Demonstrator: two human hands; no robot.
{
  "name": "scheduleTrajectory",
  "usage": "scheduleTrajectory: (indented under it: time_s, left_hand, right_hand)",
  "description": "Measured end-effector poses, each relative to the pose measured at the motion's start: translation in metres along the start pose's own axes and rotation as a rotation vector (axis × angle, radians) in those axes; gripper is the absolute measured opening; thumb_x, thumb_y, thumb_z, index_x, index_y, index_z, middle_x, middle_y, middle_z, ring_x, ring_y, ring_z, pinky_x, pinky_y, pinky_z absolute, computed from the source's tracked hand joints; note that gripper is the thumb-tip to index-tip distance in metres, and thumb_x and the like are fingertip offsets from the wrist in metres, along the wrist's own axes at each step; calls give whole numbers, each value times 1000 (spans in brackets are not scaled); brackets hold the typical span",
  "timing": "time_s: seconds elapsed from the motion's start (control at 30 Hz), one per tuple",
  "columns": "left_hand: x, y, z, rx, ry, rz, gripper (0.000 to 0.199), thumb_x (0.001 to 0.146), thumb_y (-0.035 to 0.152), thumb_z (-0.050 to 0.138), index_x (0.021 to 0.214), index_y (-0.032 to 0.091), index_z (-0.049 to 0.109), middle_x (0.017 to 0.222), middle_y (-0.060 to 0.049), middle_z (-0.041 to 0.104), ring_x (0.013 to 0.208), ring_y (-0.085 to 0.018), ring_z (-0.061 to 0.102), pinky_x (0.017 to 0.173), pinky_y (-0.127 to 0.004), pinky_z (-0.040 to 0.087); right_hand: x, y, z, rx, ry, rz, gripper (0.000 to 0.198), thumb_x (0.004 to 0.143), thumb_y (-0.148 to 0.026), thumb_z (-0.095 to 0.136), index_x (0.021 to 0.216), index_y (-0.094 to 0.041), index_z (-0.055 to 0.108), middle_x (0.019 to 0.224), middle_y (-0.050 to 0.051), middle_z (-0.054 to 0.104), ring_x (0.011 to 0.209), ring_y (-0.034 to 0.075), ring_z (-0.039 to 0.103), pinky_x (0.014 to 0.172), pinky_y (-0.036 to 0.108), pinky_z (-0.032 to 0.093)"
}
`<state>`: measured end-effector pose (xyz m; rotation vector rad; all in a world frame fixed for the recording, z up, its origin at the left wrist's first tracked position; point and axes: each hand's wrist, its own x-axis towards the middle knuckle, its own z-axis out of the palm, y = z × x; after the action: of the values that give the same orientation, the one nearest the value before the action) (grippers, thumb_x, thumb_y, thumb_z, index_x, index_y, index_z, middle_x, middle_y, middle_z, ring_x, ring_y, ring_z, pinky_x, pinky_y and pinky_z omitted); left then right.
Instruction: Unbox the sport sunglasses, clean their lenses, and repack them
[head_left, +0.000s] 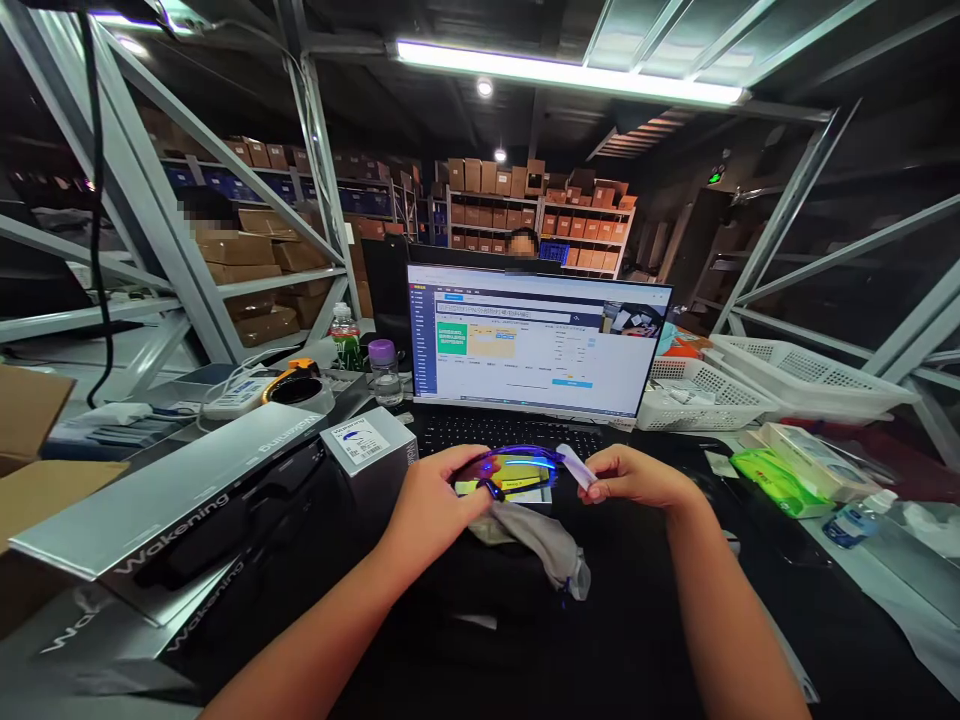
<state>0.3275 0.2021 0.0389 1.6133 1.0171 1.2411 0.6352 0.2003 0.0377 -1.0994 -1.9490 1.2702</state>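
Sport sunglasses with a shiny blue-tinted lens are held up in front of the keyboard. My left hand is closed around their left side, the fingers partly hidden behind the lens. At the other end, my right hand pinches a small whitish strip that touches the right end of the glasses; whether it is stuck to them I cannot tell. Below the glasses, a grey cloth pouch lies on the black mat. Yellow and white patches show around the lens, their source unclear.
Silver "Wakening" boxes are stacked at left, beside a smaller silver box. A monitor stands behind the keyboard. White baskets, a green packet and a clear bottle line the right.
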Motion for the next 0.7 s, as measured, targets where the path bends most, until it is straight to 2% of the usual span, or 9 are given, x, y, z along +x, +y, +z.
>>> scheduleTrajectory:
  time_s: [0.07, 0.17, 0.23, 0.3, 0.4, 0.5, 0.6, 0.7]
  left_hand:
    - [6, 0, 0, -100, -3, -61, 27, 56, 26, 79, 82, 19, 74, 84, -4, 79, 83, -25, 74, 80, -35, 58]
    - [9, 1, -2, -241, -34, -157, 28, 65, 36, 77, 81, 18, 63, 79, -5, 77, 65, -18, 72, 63, -28, 57]
    - [10, 2, -5, -399, -46, -264, 31, 66, 35, 78, 81, 18, 57, 74, -4, 75, 53, -15, 68, 51, -24, 52]
    - [11, 4, -8, -531, -28, -343, 32, 65, 30, 78, 82, 19, 54, 67, -1, 71, 47, -14, 65, 44, -21, 47]
    - [15, 7, -17, -606, 39, -351, 28, 68, 27, 74, 83, 19, 52, 64, 1, 69, 48, -14, 65, 45, -21, 49]
    - [19, 12, -30, -658, 122, -323, 24, 72, 26, 70, 84, 20, 51, 67, 1, 70, 51, -13, 67, 52, -22, 54]
    - [21, 19, -42, -683, 175, -296, 23, 72, 24, 69, 84, 20, 50, 66, 1, 71, 52, -13, 68, 54, -22, 55]
    - [20, 23, -48, -686, 200, -227, 26, 69, 23, 72, 83, 20, 51, 67, 2, 72, 52, -14, 69, 54, -22, 55]
  right_hand:
    - [1, 0, 2, 79, 94, -7, 46, 66, -58, 87, 78, -15, 78, 65, 5, 71, 56, 15, 62, 53, 26, 48]
    - [6, -3, 11, 200, 332, -72, 55, 68, -67, 81, 92, -18, 75, 64, 1, 69, 42, 7, 46, 41, 20, 34]
    - [9, -7, 19, 256, 460, -110, 56, 72, -68, 78, 99, -19, 72, 68, 1, 69, 39, 4, 36, 38, 20, 25]
    - [10, -11, 25, 282, 525, -117, 51, 71, -63, 81, 95, -19, 71, 67, 2, 69, 38, 3, 32, 37, 21, 21]
    - [5, -15, 24, 284, 578, -102, 48, 67, -61, 84, 82, -19, 67, 65, 2, 68, 37, 3, 32, 37, 21, 21]
    - [-5, -14, 9, 241, 609, -71, 47, 68, -62, 83, 78, -19, 65, 66, 2, 69, 38, 4, 34, 37, 21, 24]
    - [-10, -9, -2, 137, 559, 3, 42, 65, -53, 88, 73, -17, 68, 64, 1, 68, 42, 6, 43, 39, 21, 31]
    - [2, -5, 8, 39, 475, 65, 37, 69, -47, 87, 74, -15, 71, 64, 0, 66, 48, 9, 52, 44, 22, 41]
